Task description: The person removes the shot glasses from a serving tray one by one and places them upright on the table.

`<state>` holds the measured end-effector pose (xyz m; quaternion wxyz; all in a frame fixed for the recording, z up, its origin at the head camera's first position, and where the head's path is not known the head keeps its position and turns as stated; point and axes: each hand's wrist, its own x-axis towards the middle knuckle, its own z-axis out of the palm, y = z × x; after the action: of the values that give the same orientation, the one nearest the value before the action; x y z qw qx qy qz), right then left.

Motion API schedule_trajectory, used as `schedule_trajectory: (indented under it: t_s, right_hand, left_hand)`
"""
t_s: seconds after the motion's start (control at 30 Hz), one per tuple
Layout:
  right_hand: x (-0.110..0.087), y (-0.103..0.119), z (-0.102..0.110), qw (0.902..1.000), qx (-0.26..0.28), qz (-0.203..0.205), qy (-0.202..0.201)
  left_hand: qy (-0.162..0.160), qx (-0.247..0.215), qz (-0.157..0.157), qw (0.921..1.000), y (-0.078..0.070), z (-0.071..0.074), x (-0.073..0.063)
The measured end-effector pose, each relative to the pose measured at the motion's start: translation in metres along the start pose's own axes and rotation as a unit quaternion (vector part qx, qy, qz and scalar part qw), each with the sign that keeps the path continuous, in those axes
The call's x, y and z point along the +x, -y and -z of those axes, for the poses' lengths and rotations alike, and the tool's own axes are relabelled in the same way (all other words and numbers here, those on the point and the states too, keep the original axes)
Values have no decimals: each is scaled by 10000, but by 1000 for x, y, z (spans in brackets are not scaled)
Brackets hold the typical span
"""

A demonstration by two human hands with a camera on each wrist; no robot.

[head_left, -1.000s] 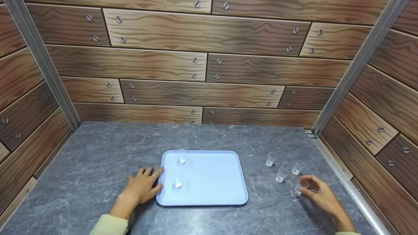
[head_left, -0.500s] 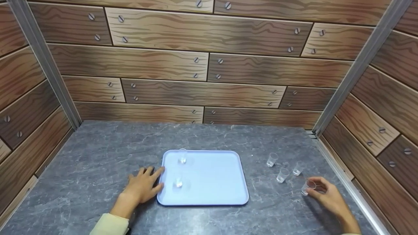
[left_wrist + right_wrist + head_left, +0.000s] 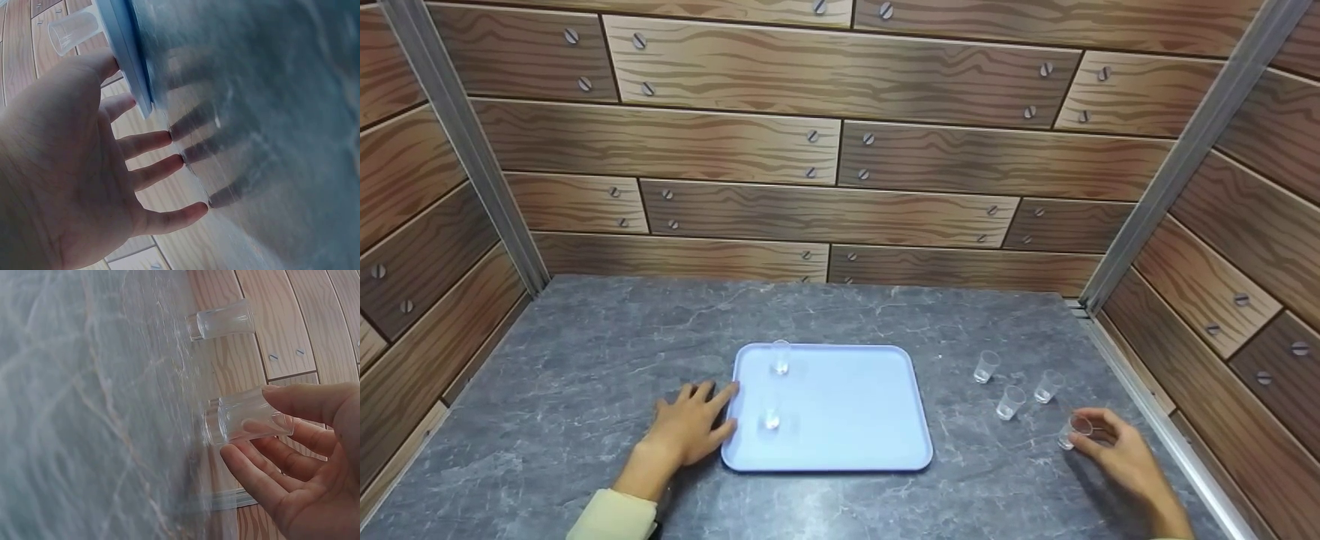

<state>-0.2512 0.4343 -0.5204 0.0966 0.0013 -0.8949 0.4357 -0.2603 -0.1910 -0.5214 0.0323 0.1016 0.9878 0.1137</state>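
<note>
While the left hand [image 3: 688, 426], fingers spread, touches the left side of the light-blue serving tray [image 3: 851, 409], the right hand [image 3: 1123, 455] pinches one clear shot glass [image 3: 1066, 436], right of three upright companions [image 3: 1009, 404]; a slack, uneven pinch could tip it.

Two clear glasses [image 3: 781, 363] on a blue tray [image 3: 855, 409]

In the left wrist view, we find the blue tray [image 3: 128, 50] cut off by the top edge and much of the bench [image 3: 281, 140] blurred.
</note>
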Motion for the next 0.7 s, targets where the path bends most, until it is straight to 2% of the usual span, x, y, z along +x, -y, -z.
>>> schedule_trajectory:
  t_s: [0.5, 0.7]
  right_hand:
    - [0, -1, 1, 9999, -138, 1, 60]
    - [0, -1, 2, 9997, -44, 260, 20]
  left_hand:
    - [2, -41, 0, 10000, 1, -1, 0]
    - [21, -48, -20, 10000, 1, 1, 0]
